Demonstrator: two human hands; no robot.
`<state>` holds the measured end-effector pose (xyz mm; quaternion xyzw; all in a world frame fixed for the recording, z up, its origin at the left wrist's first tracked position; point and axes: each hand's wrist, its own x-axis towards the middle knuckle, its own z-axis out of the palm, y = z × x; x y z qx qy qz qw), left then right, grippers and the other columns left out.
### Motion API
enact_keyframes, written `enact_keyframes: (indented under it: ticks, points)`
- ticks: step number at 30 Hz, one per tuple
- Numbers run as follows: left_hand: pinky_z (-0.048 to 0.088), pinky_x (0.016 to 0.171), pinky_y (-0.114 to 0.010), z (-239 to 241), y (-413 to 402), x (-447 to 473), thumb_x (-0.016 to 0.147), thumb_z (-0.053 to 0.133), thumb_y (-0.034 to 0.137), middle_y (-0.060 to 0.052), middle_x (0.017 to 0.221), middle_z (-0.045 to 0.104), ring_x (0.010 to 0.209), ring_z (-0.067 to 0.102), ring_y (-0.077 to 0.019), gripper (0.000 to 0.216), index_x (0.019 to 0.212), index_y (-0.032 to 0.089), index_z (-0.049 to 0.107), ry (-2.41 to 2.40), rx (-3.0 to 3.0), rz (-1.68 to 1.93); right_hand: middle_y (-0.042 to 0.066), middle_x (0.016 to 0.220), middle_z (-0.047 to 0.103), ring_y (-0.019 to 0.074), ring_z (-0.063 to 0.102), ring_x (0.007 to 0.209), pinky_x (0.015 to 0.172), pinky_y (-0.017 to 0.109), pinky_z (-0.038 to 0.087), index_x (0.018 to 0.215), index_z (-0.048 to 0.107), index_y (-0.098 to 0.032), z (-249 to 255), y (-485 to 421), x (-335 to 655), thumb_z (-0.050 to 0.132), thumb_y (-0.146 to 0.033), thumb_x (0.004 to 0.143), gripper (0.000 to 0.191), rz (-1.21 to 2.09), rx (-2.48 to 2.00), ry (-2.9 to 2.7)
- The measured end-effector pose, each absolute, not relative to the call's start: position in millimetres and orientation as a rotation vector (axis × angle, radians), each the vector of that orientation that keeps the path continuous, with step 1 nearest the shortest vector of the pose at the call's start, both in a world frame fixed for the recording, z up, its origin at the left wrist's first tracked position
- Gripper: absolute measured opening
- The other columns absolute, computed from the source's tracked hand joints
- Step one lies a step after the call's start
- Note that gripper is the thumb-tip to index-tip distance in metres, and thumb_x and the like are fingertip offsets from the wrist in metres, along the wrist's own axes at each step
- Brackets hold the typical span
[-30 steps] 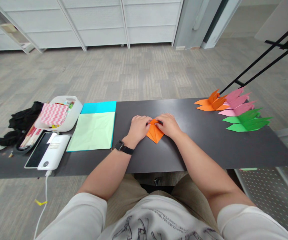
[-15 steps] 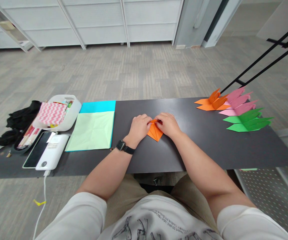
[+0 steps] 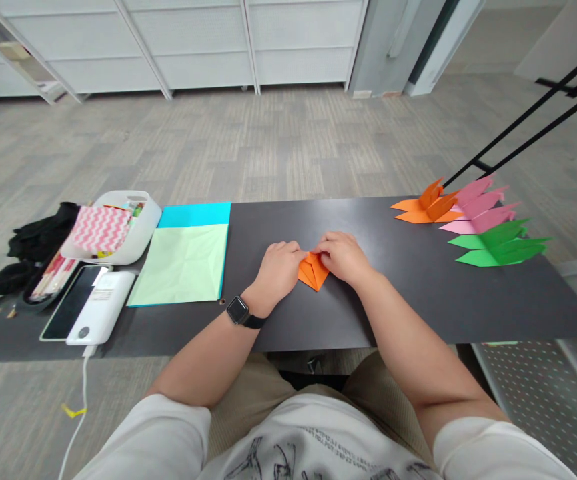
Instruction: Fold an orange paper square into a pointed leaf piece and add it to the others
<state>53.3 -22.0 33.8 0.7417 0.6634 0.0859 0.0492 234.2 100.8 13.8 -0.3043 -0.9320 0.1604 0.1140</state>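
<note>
A small folded orange paper (image 3: 313,273) lies flat on the dark table (image 3: 408,300), its point towards me. My left hand (image 3: 278,268), with a black watch on the wrist, presses curled fingers on the paper's upper left edge. My right hand (image 3: 344,257) pinches the upper right edge with bent fingers. Both hands cover the top of the paper, so only its lower tip shows.
Pale green paper (image 3: 181,263) over a cyan sheet (image 3: 195,215) lies to the left. Further left are a white tray (image 3: 141,233), a phone (image 3: 71,310), a white power bank (image 3: 101,317) and black cloth (image 3: 38,233). Folded orange (image 3: 425,207), pink (image 3: 481,203) and green (image 3: 501,243) pieces sit far right.
Both hands and the orange paper have slid slightly towards me and to the right. The fingers have closed further over the paper's top edge.
</note>
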Motion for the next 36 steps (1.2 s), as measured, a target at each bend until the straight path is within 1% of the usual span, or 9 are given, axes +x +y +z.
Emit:
enact_keyframes:
  ticks: [5,8,12,16,21,23,27,31,36]
  points:
    - [0.051,0.098,-0.047,36.1,-30.4,62.6,0.103,0.053,0.016,-0.011,0.11,0.072,0.104,0.065,-0.0292,0.029,0.114,0.02,0.08,2.04,2.274,0.204,0.006,0.11,0.074,0.0268,0.063,0.103,0.096,0.047,0.045,0.111,0.088,-0.035,16.5,96.6,237.7,0.057,-0.008,0.094,0.044,0.471,-0.88,-2.765]
    - [0.047,0.112,-0.051,35.7,-34.6,68.0,0.102,0.054,0.016,-0.012,0.115,0.072,0.112,0.063,-0.0312,0.031,0.119,0.02,0.079,2.05,2.292,0.231,0.007,0.111,0.072,0.028,0.061,0.106,0.099,0.049,0.046,0.115,0.087,-0.038,16.2,92.6,236.8,0.057,-0.013,0.099,0.043,0.481,-0.855,-2.777]
    - [0.037,0.127,-0.053,34.3,-38.3,73.9,0.102,0.051,0.014,-0.013,0.12,0.072,0.116,0.064,-0.0299,0.037,0.128,0.018,0.076,2.048,2.3,0.254,0.009,0.132,0.068,0.0326,0.057,0.12,0.106,0.054,0.047,0.118,0.087,-0.04,15.1,88.4,235.0,0.059,-0.017,0.101,0.04,0.483,-0.898,-2.744]
    - [0.041,0.125,-0.053,36.6,-39.7,75.9,0.103,0.049,0.014,-0.014,0.121,0.073,0.111,0.068,-0.03,0.037,0.129,0.016,0.075,2.061,2.29,0.176,0.008,0.145,0.064,0.0364,0.054,0.132,0.113,0.06,0.045,0.114,0.087,-0.043,14.5,92.0,238.3,0.064,-0.02,0.101,0.035,0.515,-1.014,-2.693]
    - [0.041,0.123,-0.056,38.9,-40.5,74.9,0.102,0.053,0.017,-0.014,0.125,0.073,0.111,0.07,-0.0312,0.033,0.124,0.018,0.076,2.047,2.262,0.158,0.008,0.143,0.067,0.0398,0.055,0.131,0.113,0.066,0.045,0.1,0.09,-0.039,11.7,107.0,250.2,0.067,-0.022,0.098,0.029,0.465,-1.155,-2.583]
    - [0.037,0.127,-0.057,37.3,-40.8,75.3,0.102,0.053,0.018,-0.014,0.132,0.072,0.118,0.069,-0.0316,0.035,0.13,0.02,0.074,2.041,2.246,0.204,0.008,0.142,0.069,0.0388,0.056,0.128,0.112,0.065,0.047,0.102,0.09,-0.036,10.1,112.0,253.5,0.065,-0.018,0.096,0.032,0.442,-1.171,-2.547]
    - [0.029,0.132,-0.061,32.5,-39.1,77.2,0.104,0.051,0.018,-0.016,0.154,0.062,0.143,0.057,-0.0327,0.044,0.146,0.02,0.063,2.03,2.237,0.28,0.008,0.142,0.068,0.0338,0.058,0.127,0.114,0.06,0.048,0.119,0.087,-0.035,7.8,112.8,250.3,0.059,-0.012,0.093,0.044,0.443,-1.076,-2.506]
    - [0.027,0.133,-0.061,30.3,-35.4,76.9,0.107,0.048,0.02,-0.014,0.16,0.058,0.15,0.051,-0.0324,0.046,0.152,0.021,0.059,2.017,2.219,0.323,0.006,0.144,0.067,0.0346,0.055,0.135,0.117,0.061,0.047,0.119,0.087,-0.039,6.1,103.5,240.4,0.061,-0.013,0.094,0.044,0.447,-1.0,-2.558]
    - [0.018,0.13,-0.077,34.1,-34.9,74.4,0.108,0.053,0.03,-0.011,0.154,0.064,0.145,0.052,-0.0395,0.04,0.145,0.028,0.067,2.108,2.145,0.351,0.007,0.146,0.066,0.0395,0.052,0.139,0.122,0.073,0.036,0.111,0.088,-0.041,6.2,99.5,239.7,0.064,-0.017,0.096,0.037,0.448,-1.136,-2.544]
